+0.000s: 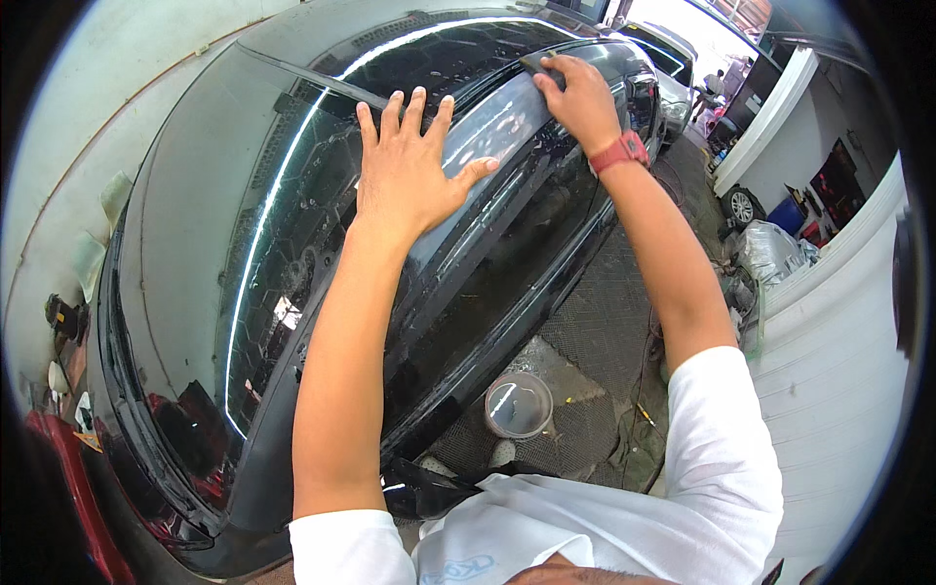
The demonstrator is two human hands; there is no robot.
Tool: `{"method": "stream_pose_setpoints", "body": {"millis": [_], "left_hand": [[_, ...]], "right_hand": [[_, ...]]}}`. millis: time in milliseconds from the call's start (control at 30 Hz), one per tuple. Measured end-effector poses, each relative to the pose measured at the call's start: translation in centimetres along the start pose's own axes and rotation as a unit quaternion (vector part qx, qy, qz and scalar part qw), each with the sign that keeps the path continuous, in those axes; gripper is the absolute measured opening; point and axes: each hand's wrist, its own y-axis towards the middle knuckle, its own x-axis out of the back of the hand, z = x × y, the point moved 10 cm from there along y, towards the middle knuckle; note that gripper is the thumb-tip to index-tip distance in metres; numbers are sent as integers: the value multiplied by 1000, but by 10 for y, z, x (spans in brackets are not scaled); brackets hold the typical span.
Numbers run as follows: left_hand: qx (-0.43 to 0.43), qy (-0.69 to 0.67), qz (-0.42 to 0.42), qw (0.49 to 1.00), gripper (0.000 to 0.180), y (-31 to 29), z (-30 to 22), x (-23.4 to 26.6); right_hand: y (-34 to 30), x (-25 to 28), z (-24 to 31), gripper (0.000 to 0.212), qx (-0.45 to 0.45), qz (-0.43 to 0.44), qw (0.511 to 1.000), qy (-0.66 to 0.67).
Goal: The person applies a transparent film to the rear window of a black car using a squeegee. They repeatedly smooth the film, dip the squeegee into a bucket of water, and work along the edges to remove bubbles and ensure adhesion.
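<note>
A black car (263, 468) fills the left and middle of the view. My left hand (405, 161) lies with fingers spread on its glossy dark roof, beside a dull grey strip (507, 112) of bodywork along the roof's edge. Farther along that strip, my right hand (583, 97) has its fingers closed over a small, thin dark pad (532, 63), pressed to the surface near the far end. The pad is mostly hidden under the fingers, so its exact kind does not show. A red watch (620, 152) circles my right wrist.
A clear round bucket of liquid (519, 406) stands on the patterned floor below the car's side, close to my feet. A silver car (673, 73) is parked beyond. At right are a wheel (743, 207), a blue drum (786, 216) and a plastic-wrapped bundle (770, 252).
</note>
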Motion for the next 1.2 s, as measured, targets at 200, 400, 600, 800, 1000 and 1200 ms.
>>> {"method": "stream_pose_setpoints", "body": {"millis": [200,400,600,800,1000,1200], "left_hand": [[21,16,-1,1000,109,-4,23,5],[7,3,28,1000,110,0,2,-3],[16,3,3,1000,112,-2,20,3],[20,8,29,999,112,-1,13,-3],[15,2,34,999,109,-1,7,-1],[28,20,34,999,112,-2,19,4]], "right_hand": [[-28,-2,107,32,89,-22,995,38],[1,-12,-3,33,-56,24,996,-61],[-34,2,72,33,64,-51,993,88],[-46,-4,42,32,11,-111,991,77],[-42,1,-1,32,-70,-109,985,110],[-74,4,80,33,-29,-69,982,173]]}}
